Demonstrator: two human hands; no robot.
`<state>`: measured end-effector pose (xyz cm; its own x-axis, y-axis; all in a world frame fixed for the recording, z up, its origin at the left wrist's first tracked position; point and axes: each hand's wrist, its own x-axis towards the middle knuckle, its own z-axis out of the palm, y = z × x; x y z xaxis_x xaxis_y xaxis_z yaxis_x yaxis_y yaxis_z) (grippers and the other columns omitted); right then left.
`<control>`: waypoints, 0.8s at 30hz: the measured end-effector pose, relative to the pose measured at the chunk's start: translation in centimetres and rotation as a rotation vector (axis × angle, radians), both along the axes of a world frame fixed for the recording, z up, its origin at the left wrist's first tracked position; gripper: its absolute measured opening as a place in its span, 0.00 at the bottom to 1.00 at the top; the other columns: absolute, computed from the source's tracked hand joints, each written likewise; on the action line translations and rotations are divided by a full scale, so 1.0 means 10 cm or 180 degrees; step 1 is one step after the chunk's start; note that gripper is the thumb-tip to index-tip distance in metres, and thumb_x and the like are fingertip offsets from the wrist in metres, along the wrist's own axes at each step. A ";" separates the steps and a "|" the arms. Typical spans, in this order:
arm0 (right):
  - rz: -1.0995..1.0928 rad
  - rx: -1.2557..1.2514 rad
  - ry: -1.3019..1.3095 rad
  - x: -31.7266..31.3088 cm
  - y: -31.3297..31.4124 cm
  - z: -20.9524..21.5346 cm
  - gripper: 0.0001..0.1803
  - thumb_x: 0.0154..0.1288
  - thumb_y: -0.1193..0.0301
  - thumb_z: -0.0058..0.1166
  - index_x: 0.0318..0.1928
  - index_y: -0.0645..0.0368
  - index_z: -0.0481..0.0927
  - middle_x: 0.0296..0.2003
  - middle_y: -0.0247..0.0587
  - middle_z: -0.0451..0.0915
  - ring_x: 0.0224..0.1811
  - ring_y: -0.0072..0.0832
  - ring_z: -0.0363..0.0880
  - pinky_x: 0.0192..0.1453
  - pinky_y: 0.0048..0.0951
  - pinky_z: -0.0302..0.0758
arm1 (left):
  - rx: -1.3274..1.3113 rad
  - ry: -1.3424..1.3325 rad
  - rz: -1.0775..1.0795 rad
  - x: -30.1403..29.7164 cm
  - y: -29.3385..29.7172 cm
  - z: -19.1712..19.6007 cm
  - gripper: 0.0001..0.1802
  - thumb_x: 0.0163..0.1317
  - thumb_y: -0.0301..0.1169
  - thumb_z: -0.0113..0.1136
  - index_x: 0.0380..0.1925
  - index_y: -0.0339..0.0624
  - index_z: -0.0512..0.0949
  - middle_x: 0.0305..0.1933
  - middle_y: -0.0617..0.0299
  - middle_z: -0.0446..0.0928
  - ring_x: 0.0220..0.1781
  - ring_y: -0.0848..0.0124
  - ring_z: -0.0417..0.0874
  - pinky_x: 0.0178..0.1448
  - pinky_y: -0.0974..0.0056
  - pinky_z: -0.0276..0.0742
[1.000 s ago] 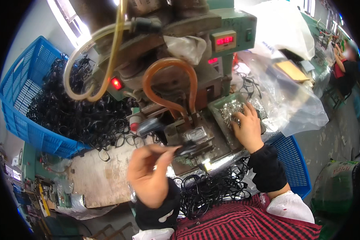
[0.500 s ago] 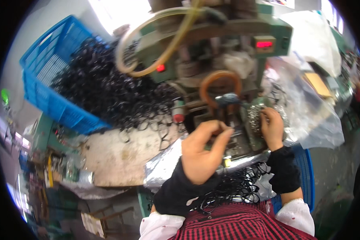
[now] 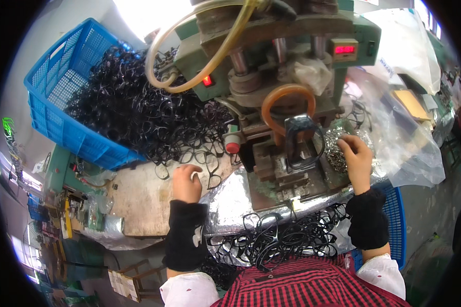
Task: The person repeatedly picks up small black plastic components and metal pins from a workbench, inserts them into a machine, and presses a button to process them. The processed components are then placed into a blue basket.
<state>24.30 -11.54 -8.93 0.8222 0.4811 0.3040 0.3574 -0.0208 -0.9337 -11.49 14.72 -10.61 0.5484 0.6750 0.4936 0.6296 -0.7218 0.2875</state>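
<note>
My left hand (image 3: 187, 184) is over the worktable, its fingers bent and its thumb apart, with nothing visible in it. Loose black eyeglass frames (image 3: 213, 169) lie just beside it. On the right, my right hand (image 3: 357, 161) touches a heap of small shiny metal parts (image 3: 338, 153), thumb and fingers drawn together. Whatever those fingertips hold is too small to make out. Between the hands, a black eyeglass frame (image 3: 320, 146) sits upright at the fixture of a green press (image 3: 363, 43).
A blue crate (image 3: 71, 123) spills a large pile of black frames (image 3: 138, 102) onto the worktable (image 3: 143, 199). More frames (image 3: 292, 233) lie in front of my apron. A red button (image 3: 232, 147) and an orange tube ring (image 3: 289, 89) are on the press. Clear plastic bags (image 3: 410, 153) lie at right.
My left hand has moved left from the press fixture to the worktable, and its pinch has loosened. My right hand stays at the metal parts. The eyeglass frame in the press now shows plainly.
</note>
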 end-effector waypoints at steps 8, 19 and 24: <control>-0.0681 -0.0248 -0.0655 0.05 -0.56 -0.32 0.08 0.65 0.80 0.57 0.44 0.65 0.82 0.38 0.41 0.84 0.42 0.27 0.81 0.50 0.26 0.75 | -0.1565 0.0115 -0.0638 -0.13 0.16 -0.59 0.13 0.47 0.15 0.61 0.32 0.43 0.85 0.55 0.51 0.82 0.52 0.56 0.83 0.56 0.59 0.78; 0.0378 0.0096 -0.0868 -0.42 -0.28 0.43 0.09 0.60 0.80 0.59 0.41 0.62 0.84 0.38 0.41 0.84 0.42 0.32 0.82 0.49 0.30 0.75 | -0.2639 -0.2494 -0.0892 0.49 -0.32 0.00 0.05 0.70 0.20 0.51 0.44 0.36 0.70 0.40 0.63 0.73 0.41 0.76 0.75 0.46 0.72 0.73; 0.0753 0.0717 0.0079 -0.65 0.36 0.32 0.13 0.57 0.80 0.63 0.45 0.63 0.82 0.38 0.42 0.82 0.42 0.32 0.82 0.50 0.29 0.77 | -0.2404 -0.2818 -0.0707 0.50 -0.29 -0.40 0.05 0.70 0.26 0.54 0.42 0.38 0.71 0.39 0.62 0.76 0.39 0.72 0.79 0.42 0.68 0.77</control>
<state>17.85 -7.97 -5.73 0.7041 0.5827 0.4058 0.3048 0.2681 -0.9139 -6.51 11.81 -14.65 0.3584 0.8913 0.2775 -0.1207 -0.2506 0.9605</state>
